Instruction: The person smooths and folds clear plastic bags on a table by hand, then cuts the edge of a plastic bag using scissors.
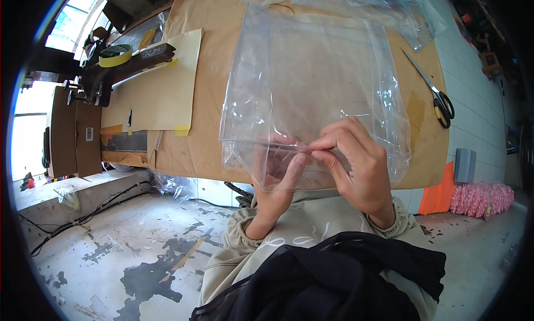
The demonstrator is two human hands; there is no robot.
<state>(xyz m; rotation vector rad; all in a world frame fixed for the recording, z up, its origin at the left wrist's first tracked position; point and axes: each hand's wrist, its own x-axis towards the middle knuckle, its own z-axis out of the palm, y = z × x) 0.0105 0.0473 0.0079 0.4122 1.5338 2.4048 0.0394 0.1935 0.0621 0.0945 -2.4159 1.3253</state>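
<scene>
A clear plastic bag (317,65) lies on the brown-paper-covered table (211,154), its near edge raised toward me. My left hand (281,176) grips that edge, with its fingers partly seen through the clear sheet and the thumb on the near side. Close beside it, my right hand (359,160) pinches the same edge between thumb and forefinger. The fingertips of both hands nearly meet at the middle of the edge. Whether anything small sits between the right fingertips is too fine to see.
Scissors (443,107) with black-and-yellow handles lie at the table's right. More clear plastic sheeting (361,1) is heaped at the far edge. On the left stand a dark clamp-like machine (105,71), a roll of yellow tape (115,55) and a cardboard sheet (161,93).
</scene>
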